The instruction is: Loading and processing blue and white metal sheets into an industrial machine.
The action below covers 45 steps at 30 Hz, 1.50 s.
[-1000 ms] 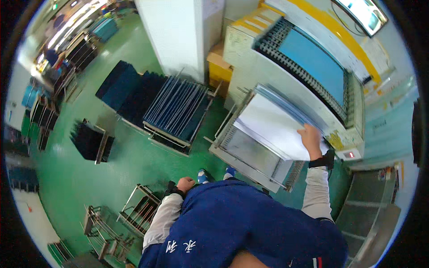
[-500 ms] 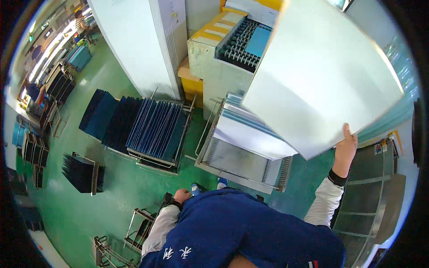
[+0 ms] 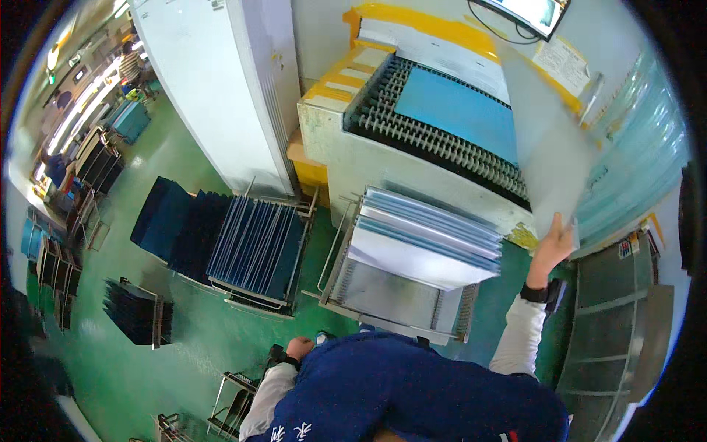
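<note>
Evidently the right hand [image 3: 554, 247] is pinching a large, thin, stiff-looking sheet [image 3: 549, 147] by its near edge; the left hand [image 3: 299, 348] is seemingly closed, empty.

Sheet [image 3: 549, 140] in right hand [image 3: 551, 247] now raised, swung nearly edge-on (apparently upright), off the rack stack [image 3: 423, 243].

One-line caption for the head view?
Right hand lifts a large pale sheet above a metal rack of stacked plates.

Right hand [image 3: 551, 247] raised, left hand [image 3: 299, 348] low
</note>
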Available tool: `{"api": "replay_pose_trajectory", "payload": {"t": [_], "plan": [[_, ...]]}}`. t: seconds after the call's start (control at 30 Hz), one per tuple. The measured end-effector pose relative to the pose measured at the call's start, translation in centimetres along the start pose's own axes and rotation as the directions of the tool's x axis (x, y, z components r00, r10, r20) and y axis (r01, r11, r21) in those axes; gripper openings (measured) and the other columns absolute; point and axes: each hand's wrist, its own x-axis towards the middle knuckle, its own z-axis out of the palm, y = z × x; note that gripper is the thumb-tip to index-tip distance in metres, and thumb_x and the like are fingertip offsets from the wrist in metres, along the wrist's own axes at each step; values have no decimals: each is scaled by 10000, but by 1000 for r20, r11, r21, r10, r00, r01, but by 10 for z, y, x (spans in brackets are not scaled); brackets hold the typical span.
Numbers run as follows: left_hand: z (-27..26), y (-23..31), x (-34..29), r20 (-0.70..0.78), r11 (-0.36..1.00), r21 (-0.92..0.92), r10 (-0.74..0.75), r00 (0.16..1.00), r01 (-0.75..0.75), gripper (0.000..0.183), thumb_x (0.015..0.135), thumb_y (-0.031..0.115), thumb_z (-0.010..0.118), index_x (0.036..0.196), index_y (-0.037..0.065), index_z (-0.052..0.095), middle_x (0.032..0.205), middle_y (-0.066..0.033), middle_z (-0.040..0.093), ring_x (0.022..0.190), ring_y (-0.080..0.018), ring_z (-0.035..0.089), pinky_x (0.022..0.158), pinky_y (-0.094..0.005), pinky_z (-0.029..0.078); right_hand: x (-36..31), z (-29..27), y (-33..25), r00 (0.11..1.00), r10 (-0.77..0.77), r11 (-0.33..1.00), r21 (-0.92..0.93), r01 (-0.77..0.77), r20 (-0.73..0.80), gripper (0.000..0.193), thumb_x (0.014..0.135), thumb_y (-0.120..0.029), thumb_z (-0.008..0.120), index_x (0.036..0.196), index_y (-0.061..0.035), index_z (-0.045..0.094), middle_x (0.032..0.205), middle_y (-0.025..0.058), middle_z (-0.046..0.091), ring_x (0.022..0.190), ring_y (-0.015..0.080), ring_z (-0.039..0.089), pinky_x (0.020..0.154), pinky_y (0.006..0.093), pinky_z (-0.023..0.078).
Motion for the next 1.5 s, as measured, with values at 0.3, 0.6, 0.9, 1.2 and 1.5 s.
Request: {"api": "replay_pose_trajectory", "payload": {"t": [0.3,0.6,0.9,1.2,1.5], "plan": [[11,-6,15,6,1000,7,16,1000,-16,422,750,410,667,990,70,735,910,-151,721,830,-304,685,759,-398,535,-85,45,-18,827,-403,904,28,427,391,509,680,63,472,1151,-25,643,1215,159,624,1151,354,555,1014,474,377],[-5,32,5,32,997,72,-10,999,8,396,763,399,652,944,58,738,916,-163,715,842,-325,679,766,-423,525,-132,70,-22,746,-288,938,21,346,600,571,640,67,558,1197,-55,589,1285,126,544,1196,354,472,1016,485,339],[4,22,25,13,996,41,-74,997,74,428,780,399,658,1033,58,715,985,-196,701,889,-347,674,800,-415,523,-122,88,-19,771,-300,938,26,346,562,535,615,18,658,1138,-90,621,1210,94,588,1119,344,519,981,468,367],[-14,48,17,-48,997,-30,-74,996,73,397,790,344,650,1040,42,710,990,-198,704,940,-321,683,841,-384,521,-97,98,-12,792,-273,950,23,311,546,534,612,11,650,1133,-102,633,1199,81,588,1115,322,515,964,466,364],[-25,64,13,-40,986,125,-107,993,111,410,795,359,681,1029,23,706,973,-205,702,942,-318,688,803,-386,529,-92,101,-11,812,-272,956,46,291,517,536,604,18,658,1128,-98,636,1179,80,589,1081,310,520,930,452,381]]}}
